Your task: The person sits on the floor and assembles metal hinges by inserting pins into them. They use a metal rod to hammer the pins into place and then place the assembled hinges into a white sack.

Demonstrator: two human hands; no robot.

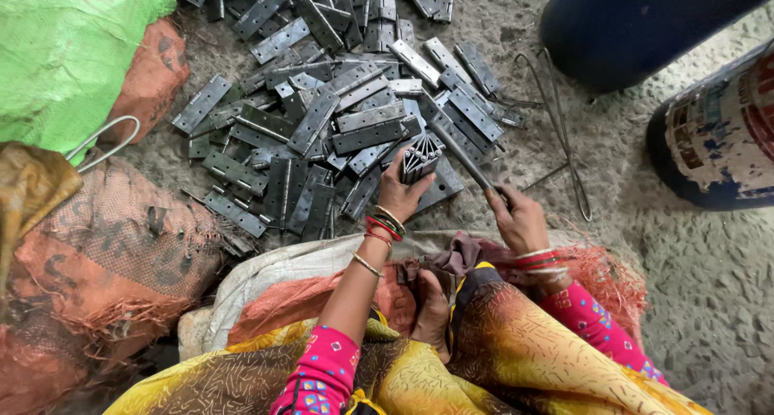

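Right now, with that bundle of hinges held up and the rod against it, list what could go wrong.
1. The left hand grips the stack of hinges just below where the metal rod meets it; a slip could strike the fingers.
2. The stack is held only at its lower end, so leaves might fan out and drop onto the hinge pile.
3. The right hand holds the rod at its end, so it may twist.

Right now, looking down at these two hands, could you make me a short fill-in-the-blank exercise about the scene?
1. The left hand holds a stack of metal ____.
2. The right hand grips a thin metal ____.
3. The pile of hinges lies on the ____.
4. The sack at top left is ____.

Missing words: hinges; rod; floor; green
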